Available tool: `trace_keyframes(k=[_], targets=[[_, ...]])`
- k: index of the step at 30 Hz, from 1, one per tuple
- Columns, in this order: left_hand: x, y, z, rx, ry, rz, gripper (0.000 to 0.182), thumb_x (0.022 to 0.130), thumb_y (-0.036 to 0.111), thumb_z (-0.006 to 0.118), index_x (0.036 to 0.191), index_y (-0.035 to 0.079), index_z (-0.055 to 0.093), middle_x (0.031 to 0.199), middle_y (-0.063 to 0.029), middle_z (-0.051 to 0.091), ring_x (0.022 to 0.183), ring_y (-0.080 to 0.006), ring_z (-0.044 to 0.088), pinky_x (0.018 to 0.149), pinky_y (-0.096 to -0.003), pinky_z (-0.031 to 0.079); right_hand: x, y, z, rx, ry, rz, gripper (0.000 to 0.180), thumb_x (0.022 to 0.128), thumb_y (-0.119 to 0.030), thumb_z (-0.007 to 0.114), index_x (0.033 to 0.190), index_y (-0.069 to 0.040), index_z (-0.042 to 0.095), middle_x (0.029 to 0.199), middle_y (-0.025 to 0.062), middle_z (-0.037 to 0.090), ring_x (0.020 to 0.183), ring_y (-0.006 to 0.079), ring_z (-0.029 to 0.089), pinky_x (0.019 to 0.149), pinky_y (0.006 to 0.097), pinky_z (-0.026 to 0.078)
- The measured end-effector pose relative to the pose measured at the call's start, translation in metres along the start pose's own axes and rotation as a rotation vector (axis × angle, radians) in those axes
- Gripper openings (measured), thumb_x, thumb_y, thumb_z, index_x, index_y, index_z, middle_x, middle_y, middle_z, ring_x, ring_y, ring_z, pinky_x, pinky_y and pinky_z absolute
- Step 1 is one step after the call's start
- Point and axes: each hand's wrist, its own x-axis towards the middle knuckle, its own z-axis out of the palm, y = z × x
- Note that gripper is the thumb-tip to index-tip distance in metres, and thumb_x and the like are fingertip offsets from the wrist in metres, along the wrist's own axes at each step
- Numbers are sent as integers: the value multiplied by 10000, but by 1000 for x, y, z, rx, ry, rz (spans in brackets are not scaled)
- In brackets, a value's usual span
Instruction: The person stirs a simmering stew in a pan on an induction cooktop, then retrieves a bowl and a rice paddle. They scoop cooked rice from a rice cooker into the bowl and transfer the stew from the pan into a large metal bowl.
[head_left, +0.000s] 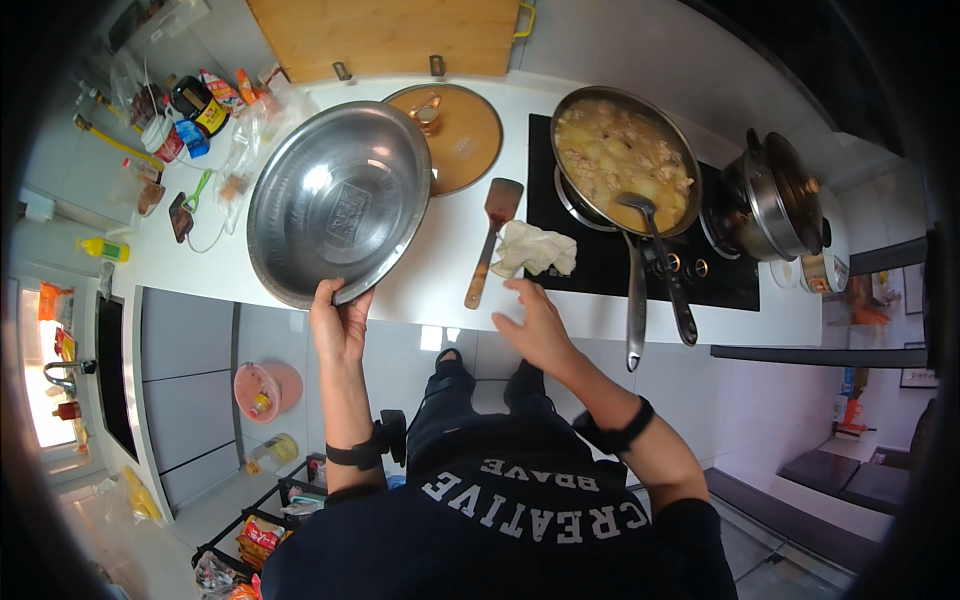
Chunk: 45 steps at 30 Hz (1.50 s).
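Observation:
My left hand (341, 319) grips the near rim of a wide stainless-steel basin (349, 214), tilted over the white counter with nothing inside it. Apart from anything, my right hand (538, 326) is in the air by the counter's front edge, fingers spread. Just beyond its fingertips lies a crumpled pale cloth (534, 249), partly on the black hob. A spatula (491, 240) with a wooden handle end rests left of the cloth. Behind the basin, a round brown glass lid (469, 142) is partly covered by it.
A frying pan (622, 161) of stew with a ladle (660, 262) in it sits on the hob (544, 187); both handles overhang the front edge. A lidded steel pot (772, 199) stands at right. Bottles, bags and a phone (181, 217) crowd the left. A pink bin (277, 390) is on the floor.

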Motion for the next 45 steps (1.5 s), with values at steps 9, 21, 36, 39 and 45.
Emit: trace_keyframes(k=[9, 21, 36, 39, 45], targets=[[3, 64, -47, -23, 75, 76, 202, 819, 18, 495, 980, -101, 473, 1051, -214, 548, 941, -335, 617, 850, -439, 556, 62, 36, 132, -211, 119, 454, 613, 745, -236, 720, 1134, 55, 347, 1070, 278, 492, 915, 422, 584, 780, 439, 512], [-8, 115, -102, -16, 231, 232, 323, 790, 11, 563, 1080, -82, 456, 1052, -175, 578, 893, -290, 641, 759, -391, 592, 13, 2, 167, 700, 58, 317, 441, 855, -116, 594, 1205, 30, 368, 852, 81, 544, 680, 133, 535, 604, 260, 462], [-15, 138, -134, -44, 270, 303, 357, 792, 15, 521, 1108, -104, 405, 1085, -205, 531, 964, -329, 611, 832, -444, 566, 157, -104, 219, 895, -122, 210, 314, 959, -73, 295, 1225, 25, 429, 773, 53, 500, 528, 84, 381, 494, 227, 365], [-18, 140, -149, -113, 353, 249, 341, 791, 17, 526, 1092, -101, 420, 1074, -199, 533, 956, -318, 614, 825, -440, 570, 198, -103, 244, 914, -173, 235, 306, 948, -76, 314, 1197, 8, 471, 764, 44, 514, 545, 93, 414, 502, 222, 371], [-21, 135, -163, -134, 404, 241, 273, 799, 14, 527, 1041, -96, 465, 1025, -188, 570, 916, -306, 634, 792, -412, 585, 258, -76, 268, 227, 121, 57, 345, 850, -87, 518, 1178, 19, 501, 975, 206, 593, 782, 291, 585, 727, 403, 479]])
